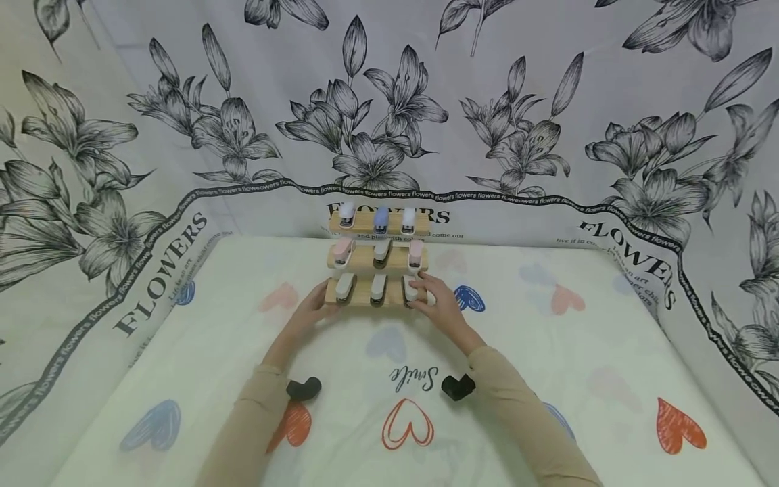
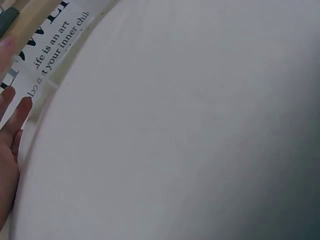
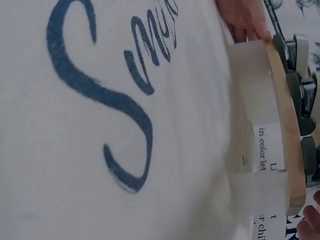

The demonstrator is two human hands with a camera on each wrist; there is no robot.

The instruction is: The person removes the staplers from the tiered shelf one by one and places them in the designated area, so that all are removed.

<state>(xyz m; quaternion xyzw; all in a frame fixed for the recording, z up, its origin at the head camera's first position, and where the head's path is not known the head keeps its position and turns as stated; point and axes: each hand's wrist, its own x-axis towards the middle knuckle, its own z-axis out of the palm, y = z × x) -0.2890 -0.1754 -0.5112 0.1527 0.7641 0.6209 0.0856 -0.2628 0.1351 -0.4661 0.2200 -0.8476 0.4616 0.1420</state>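
A three-tier wooden rack (image 1: 359,296) stands against the back cloth with rows of small staplers on it. White staplers line the lowest shelf, among them the middle stapler (image 1: 378,289). My right hand (image 1: 444,308) is at the shelf's right end, finger and thumb pinching the front right stapler (image 1: 408,289). In the right wrist view its fingers (image 3: 310,224) show only partly, by the shelf end. My left hand (image 1: 310,310) touches the left end of the lowest shelf. In the left wrist view one digit rests on the wood (image 2: 25,25) while other fingers (image 2: 19,117) are loosely extended.
Pink and grey staplers (image 1: 382,251) fill the middle shelf; white and blue staplers (image 1: 381,220) sit on top. The surface is covered by a white heart-print cloth (image 1: 341,433). Behind and at both sides hangs a flower-print curtain (image 1: 389,162). Black wrist pieces (image 1: 458,387) sit at both sleeves.
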